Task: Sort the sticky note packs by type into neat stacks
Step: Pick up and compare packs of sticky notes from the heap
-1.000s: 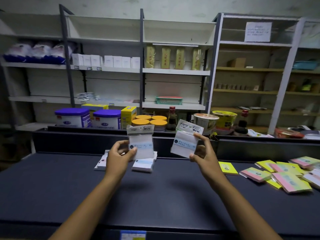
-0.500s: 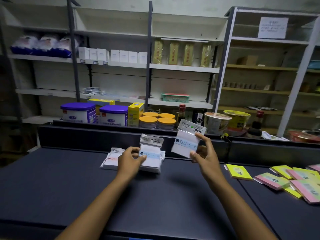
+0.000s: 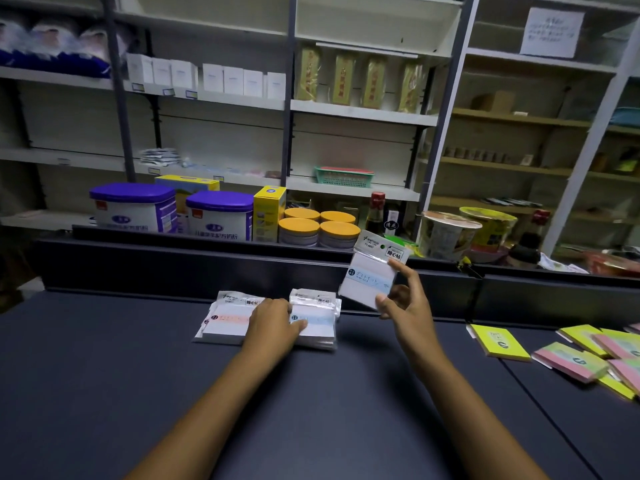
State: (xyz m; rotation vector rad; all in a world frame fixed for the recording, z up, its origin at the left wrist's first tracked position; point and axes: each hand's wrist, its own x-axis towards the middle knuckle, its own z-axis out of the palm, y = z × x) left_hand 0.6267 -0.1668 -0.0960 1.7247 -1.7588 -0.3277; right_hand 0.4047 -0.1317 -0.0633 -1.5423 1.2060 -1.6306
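Now left hand (image 3: 273,323) presses flat on the blue-band stack (image 3: 317,320); raised right hand (image 3: 403,303) pinches a pack (image 3: 372,271).

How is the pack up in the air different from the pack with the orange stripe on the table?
The raised pack has a pale blue stripe; the orange-striped pack has an orange one. The raised pack is held tilted above the counter by the right hand; the orange-striped pack lies flat, at the left hand. Both are white, in clear wrappers with printed headers.
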